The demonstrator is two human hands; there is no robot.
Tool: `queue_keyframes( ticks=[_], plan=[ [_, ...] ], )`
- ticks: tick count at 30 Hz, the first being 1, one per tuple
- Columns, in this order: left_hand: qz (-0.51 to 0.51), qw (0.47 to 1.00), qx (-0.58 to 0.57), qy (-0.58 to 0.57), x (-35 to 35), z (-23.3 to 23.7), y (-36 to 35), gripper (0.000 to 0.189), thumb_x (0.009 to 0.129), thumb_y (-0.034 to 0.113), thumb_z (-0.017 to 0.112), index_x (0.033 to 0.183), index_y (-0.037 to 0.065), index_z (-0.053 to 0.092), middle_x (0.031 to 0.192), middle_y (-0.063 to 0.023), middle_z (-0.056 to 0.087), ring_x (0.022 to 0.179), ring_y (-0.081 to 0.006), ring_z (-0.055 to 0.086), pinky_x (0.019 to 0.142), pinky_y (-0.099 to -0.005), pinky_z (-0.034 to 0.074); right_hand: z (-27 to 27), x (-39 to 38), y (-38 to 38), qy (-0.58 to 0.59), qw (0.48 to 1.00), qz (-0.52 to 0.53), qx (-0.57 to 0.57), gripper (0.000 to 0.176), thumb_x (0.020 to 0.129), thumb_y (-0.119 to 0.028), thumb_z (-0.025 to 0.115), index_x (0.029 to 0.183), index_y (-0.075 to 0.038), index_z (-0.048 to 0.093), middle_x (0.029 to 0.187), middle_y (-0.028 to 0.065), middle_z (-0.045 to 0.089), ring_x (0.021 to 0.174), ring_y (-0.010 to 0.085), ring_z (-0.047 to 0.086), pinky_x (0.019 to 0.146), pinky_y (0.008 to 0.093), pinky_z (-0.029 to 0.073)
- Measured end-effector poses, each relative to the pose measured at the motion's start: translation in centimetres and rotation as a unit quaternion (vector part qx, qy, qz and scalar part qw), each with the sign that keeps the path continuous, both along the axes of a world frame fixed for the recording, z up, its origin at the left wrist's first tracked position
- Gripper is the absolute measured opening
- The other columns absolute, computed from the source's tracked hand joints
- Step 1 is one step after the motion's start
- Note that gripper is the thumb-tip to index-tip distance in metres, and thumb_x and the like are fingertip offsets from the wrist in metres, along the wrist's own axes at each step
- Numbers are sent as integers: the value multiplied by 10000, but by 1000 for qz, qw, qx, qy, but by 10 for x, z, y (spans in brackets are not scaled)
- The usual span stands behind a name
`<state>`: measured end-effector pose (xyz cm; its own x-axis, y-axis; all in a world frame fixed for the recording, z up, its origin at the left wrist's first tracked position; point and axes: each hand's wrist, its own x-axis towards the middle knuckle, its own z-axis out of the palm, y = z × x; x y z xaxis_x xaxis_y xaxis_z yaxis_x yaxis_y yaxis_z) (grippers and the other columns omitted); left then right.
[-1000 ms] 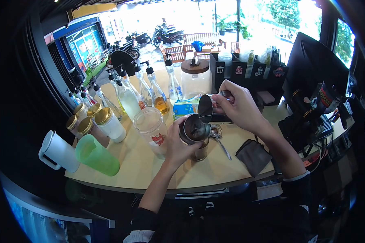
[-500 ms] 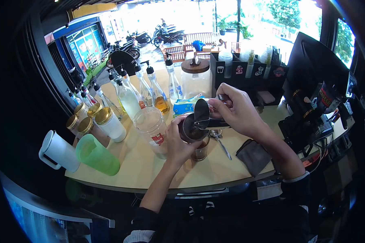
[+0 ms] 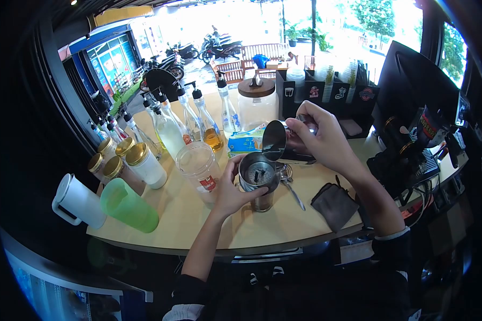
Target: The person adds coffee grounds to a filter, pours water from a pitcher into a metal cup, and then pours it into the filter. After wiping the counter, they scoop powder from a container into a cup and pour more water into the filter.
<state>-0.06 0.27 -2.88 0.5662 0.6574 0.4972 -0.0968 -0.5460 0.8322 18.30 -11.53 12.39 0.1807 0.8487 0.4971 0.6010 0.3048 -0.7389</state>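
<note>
My left hand wraps round a metal cup whose open top shows a perforated inner surface with small dark pieces. Under this cup stands a glass on the table. With my right hand I grip a dark round-ended metal scoop, held tilted above the cup's upper right rim. What the scoop holds, if anything, is hidden. A clear plastic jar with a red label is just left of my left hand. Spoons lie to the right of the glass.
Pump bottles and gold-lidded jars stand left, beside a green pitcher and a white pitcher. A wood-lidded jar and a cup organizer are behind. A dark cloth lies right.
The scoop has lifted and moved right, away from the cup's mouth, with my right hand. The inside of the cup now shows. My left hand keeps its hold.
</note>
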Motion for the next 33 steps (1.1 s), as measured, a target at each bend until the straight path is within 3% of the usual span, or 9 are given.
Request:
queue_keyframes(
  ticks=[3,18,20,33],
  plan=[
    [-28,999,-19,-8,-1,-2,3,883,594,152,892,1309,29,390,1252,-91,508,1202,-187,486,1054,-333,369,0,2,1,51,999,4,-13,222,929,-94,591,812,48,465,736,40,549,760,61,612,598,220,560],
    [64,996,17,52,7,2,-7,828,592,241,891,1278,2,493,1218,-113,572,1151,-210,547,1013,-355,417,-12,18,3,49,999,-23,-4,242,938,-116,583,793,22,449,723,13,523,770,51,596,612,206,570],
    [89,993,60,41,9,0,-7,788,577,294,878,1224,6,533,1170,-124,588,1085,-234,592,961,-365,460,-15,19,4,51,998,-20,-1,243,938,-117,583,793,23,448,723,14,523,770,52,596,609,207,569],
    [149,981,99,74,11,4,-21,828,542,352,908,1164,-1,491,1099,-130,584,1051,-234,591,938,-366,463,-17,17,4,49,999,-16,3,258,939,-123,584,789,24,433,734,27,530,760,55,593,608,210,567]
  ],
)
